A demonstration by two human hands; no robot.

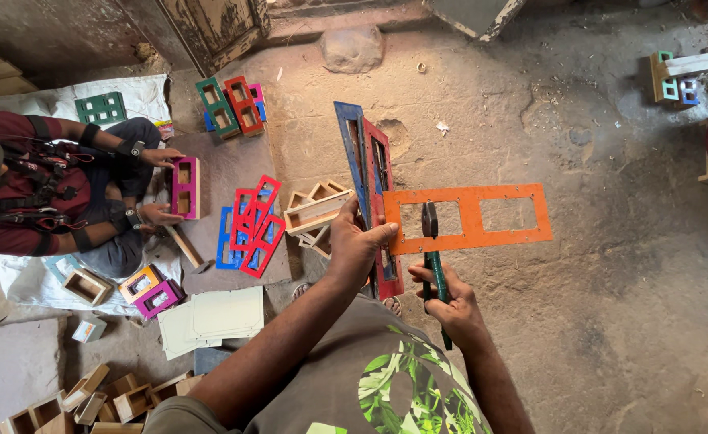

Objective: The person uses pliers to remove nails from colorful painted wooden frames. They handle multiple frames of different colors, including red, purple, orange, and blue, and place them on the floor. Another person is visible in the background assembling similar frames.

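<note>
Now orange frame (pixel 470 218) lengthwise left-right, hammer (pixel 432 257) upright

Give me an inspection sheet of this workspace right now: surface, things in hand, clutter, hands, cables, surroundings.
Surface: bare, dusty stone floor.
Things in hand: orange frame with two rectangular cut-outs, held flat; green-handled hammer, head on the frame.
Clutter: red and blue frames on the floor; bare wooden boxes; blue and red strips standing upright.
Hands: left hand grips the orange frame's end; right hand grips the hammer.
Cables: nothing seen.
Surroundings: another person's hands on a pink box.
</note>
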